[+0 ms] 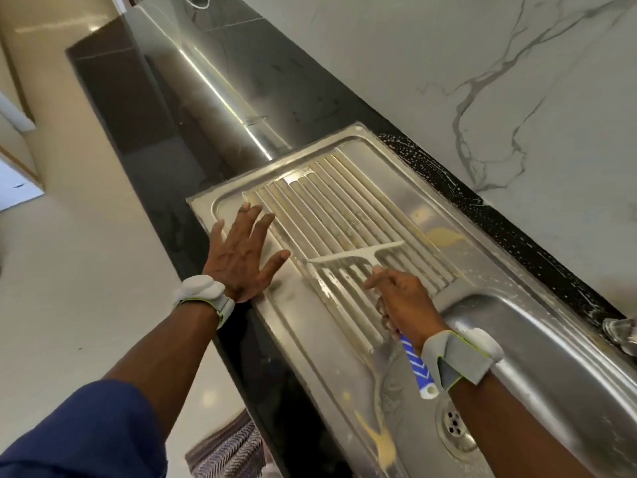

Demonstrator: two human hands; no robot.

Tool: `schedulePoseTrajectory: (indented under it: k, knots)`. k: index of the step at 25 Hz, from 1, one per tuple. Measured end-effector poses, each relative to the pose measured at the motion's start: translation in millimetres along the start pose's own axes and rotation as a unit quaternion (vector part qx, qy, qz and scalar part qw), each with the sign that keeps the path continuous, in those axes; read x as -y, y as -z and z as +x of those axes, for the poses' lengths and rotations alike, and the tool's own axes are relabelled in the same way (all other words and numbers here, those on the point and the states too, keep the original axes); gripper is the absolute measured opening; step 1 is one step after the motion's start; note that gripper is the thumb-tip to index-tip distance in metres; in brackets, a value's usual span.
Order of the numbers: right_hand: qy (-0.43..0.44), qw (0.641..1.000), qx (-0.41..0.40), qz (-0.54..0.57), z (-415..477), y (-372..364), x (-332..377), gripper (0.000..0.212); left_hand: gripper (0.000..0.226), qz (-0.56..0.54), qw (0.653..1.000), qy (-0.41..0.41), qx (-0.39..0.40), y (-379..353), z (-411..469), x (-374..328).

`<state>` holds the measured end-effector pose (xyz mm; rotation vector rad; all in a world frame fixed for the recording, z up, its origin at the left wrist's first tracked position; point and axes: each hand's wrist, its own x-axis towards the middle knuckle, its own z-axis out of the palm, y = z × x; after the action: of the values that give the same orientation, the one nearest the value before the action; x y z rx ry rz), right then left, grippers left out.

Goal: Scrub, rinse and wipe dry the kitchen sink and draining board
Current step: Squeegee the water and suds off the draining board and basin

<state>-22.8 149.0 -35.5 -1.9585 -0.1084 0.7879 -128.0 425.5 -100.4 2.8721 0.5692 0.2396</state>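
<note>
On the ribbed draining board [406,205], the right hand [403,305] gripping the squeegee [358,258] should pull evenly sinkward, left hand [241,257] spread flat.

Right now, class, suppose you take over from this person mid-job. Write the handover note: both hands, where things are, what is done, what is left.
Left hand: open, flat on the draining board near its front edge.
Right hand: fingers curled round the squeegee handle, blade lying across the ribs.
Done: the board looks scrubbed, and a soapy film covers it.
Left: clear the yellowish residue at the board's back and more on the front rim beside the sink. Clear the suds on the dark counter strip behind. Nothing looks wiped dry yet.
</note>
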Motion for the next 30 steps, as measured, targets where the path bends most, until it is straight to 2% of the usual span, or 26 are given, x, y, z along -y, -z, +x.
schedulePoseTrajectory:
  k: [4,8,11,14,16,18,20,22,25,30]
  knots:
    - [-0.026,0.995,-0.056,0.082,43,0,29,0.04,0.089,0.006,0.997,-0.069,0.029,-4,60,2]
    - [-0.058,0.971,-0.11,0.204,55,3,44,0.034,0.091,-0.018,0.993,-0.108,0.05,-7,105,-26]
    - [-0.078,0.969,-0.119,0.2,42,9,35,0.039,0.088,-0.023,0.99,-0.125,0.066,-4,112,-41]
    - [-0.078,0.987,-0.098,0.105,28,19,35,0.048,0.084,-0.023,0.988,-0.143,0.055,10,105,-46]
    - [-0.048,0.992,-0.103,-0.052,35,22,38,0.053,0.08,-0.031,0.988,-0.148,0.028,21,106,-40]
    - [-0.01,0.97,-0.117,-0.214,49,21,42,0.055,0.076,-0.044,0.989,-0.14,-0.004,24,111,-31]
    - [0.008,0.939,-0.153,-0.308,73,20,51,0.06,0.073,-0.059,0.989,-0.138,0.005,21,132,-24]
    - [0.015,0.915,-0.183,-0.358,95,23,62,0.064,0.072,-0.075,0.985,-0.154,0.006,14,151,-24]
    - [-0.01,0.885,-0.216,-0.413,129,31,70,0.066,0.072,-0.099,0.969,-0.224,0.038,-1,195,-35]
    - [-0.126,0.889,-0.218,-0.382,98,67,21,0.072,0.071,-0.119,0.944,-0.296,0.085,-25,225,-49]
